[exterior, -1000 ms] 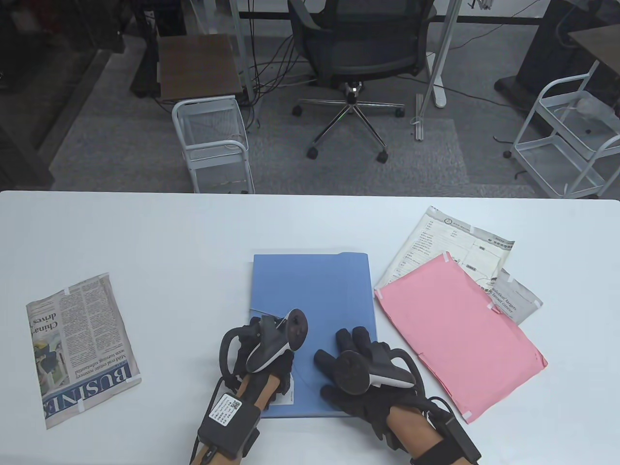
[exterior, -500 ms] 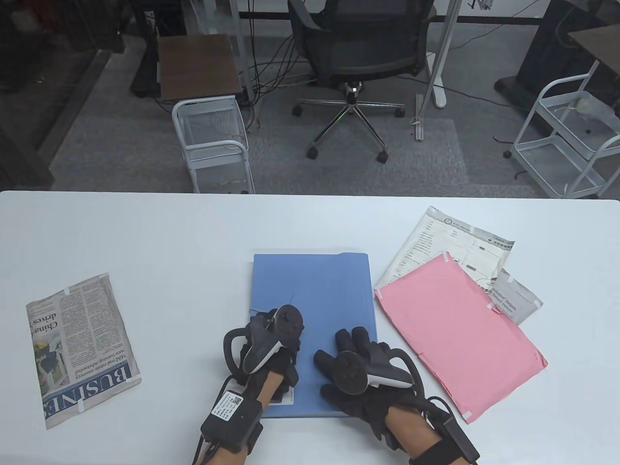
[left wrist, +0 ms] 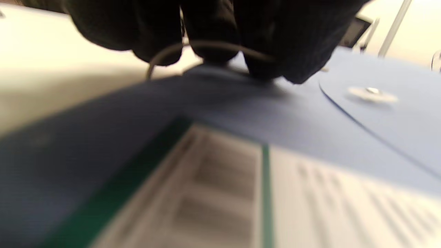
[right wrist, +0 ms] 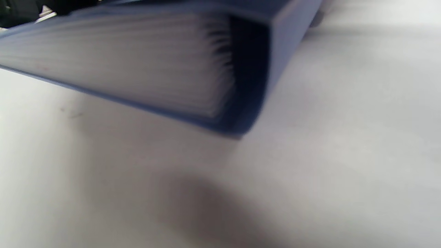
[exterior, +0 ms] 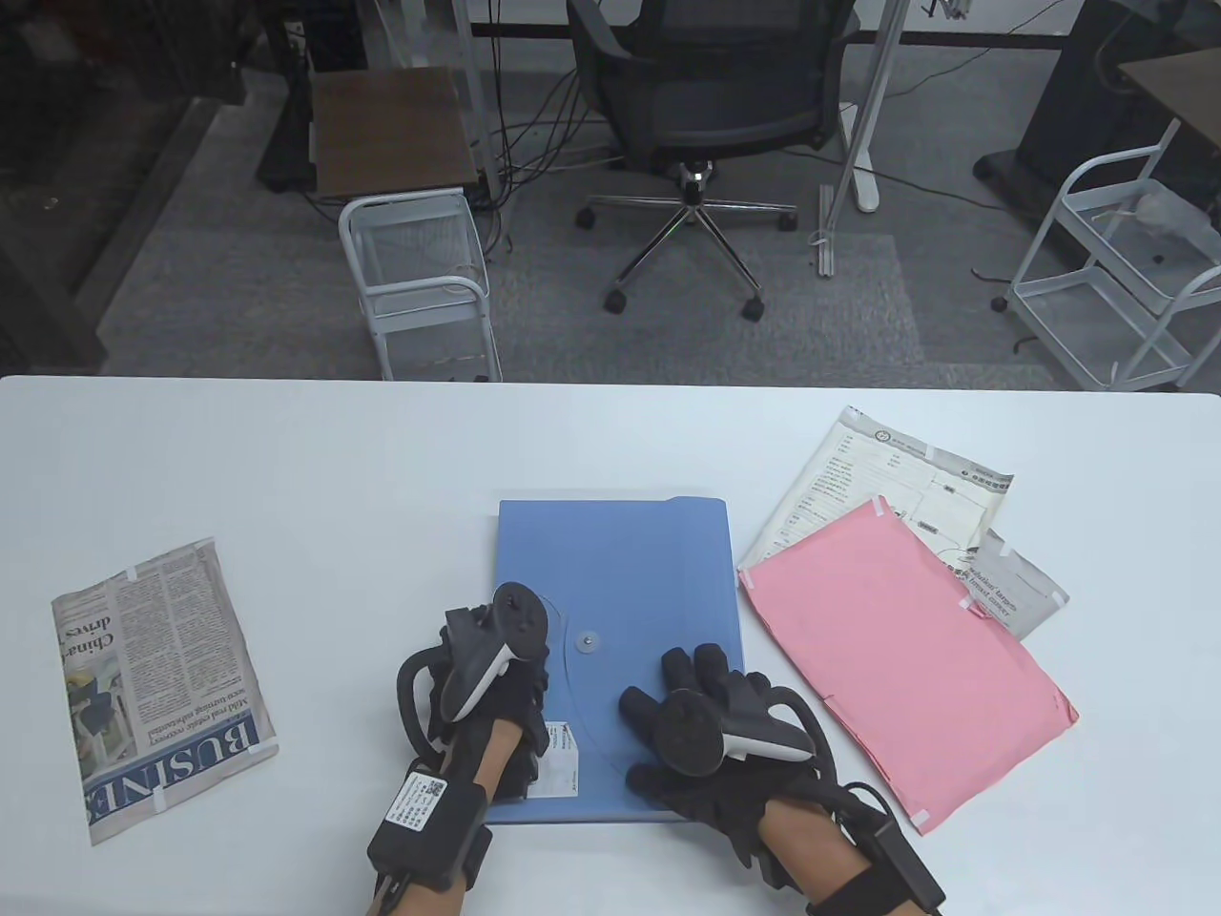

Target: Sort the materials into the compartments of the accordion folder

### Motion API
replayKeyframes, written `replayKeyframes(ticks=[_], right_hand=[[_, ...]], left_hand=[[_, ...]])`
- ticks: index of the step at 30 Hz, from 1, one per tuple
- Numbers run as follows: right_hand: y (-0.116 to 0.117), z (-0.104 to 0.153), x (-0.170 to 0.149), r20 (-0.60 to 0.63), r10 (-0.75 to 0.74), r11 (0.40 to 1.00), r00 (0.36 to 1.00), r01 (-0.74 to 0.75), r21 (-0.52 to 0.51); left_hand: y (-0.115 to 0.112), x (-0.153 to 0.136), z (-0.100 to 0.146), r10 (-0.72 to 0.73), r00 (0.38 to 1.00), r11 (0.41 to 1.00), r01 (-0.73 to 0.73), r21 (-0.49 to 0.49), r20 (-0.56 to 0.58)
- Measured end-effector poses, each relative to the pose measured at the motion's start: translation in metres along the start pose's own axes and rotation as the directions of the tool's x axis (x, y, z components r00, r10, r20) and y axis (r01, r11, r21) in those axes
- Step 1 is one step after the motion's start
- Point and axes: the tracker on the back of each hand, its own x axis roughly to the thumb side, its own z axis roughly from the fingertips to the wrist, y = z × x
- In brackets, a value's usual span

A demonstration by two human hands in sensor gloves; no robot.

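Observation:
The blue accordion folder (exterior: 615, 563) lies shut at the table's middle, its round clasp button (exterior: 589, 642) showing on the flap. My left hand (exterior: 491, 668) is at the folder's near left edge. In the left wrist view its curled fingers (left wrist: 213, 34) pinch a thin elastic cord (left wrist: 165, 55) just above the blue cover (left wrist: 310, 117), left of the button (left wrist: 372, 93). My right hand (exterior: 701, 711) rests flat on the folder's near right part, fingers spread. The right wrist view shows the folder's pleated corner (right wrist: 206, 69) on the table.
A folded newspaper (exterior: 157, 687) lies at the left. A pink sheet (exterior: 897, 658) lies right of the folder over printed forms (exterior: 887, 477) and a small printed sheet (exterior: 1016, 592). A white label (exterior: 561, 759) sits on the folder's near left corner.
My left hand has moved left and nearer, from the flap's middle to the folder's left edge, uncovering the clasp button. My right hand has not moved.

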Motion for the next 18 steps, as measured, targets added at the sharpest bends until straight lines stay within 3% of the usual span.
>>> replayKeyframes(ticks=[6,9,13,18], right_hand=[[-0.005,0.003,0.016,0.013,0.049,0.996,0.999,-0.048,-0.080],[-0.006,0.001,0.029,0.027,0.073,0.993,0.997,-0.070,-0.092],[-0.008,0.002,0.042,0.065,0.109,0.987,0.992,-0.100,-0.122],[-0.030,0.019,0.050,0.036,0.138,0.966,0.990,-0.127,-0.224]], left_hand=[[-0.001,0.007,0.000,-0.039,0.999,0.999,0.040,-0.014,0.010],[-0.003,0.000,-0.003,0.007,1.000,0.998,-0.007,-0.062,0.000],[-0.004,-0.004,-0.005,0.030,1.000,0.998,-0.030,-0.057,-0.003],[-0.003,-0.002,-0.006,-0.007,1.000,0.998,0.007,-0.058,0.006]])
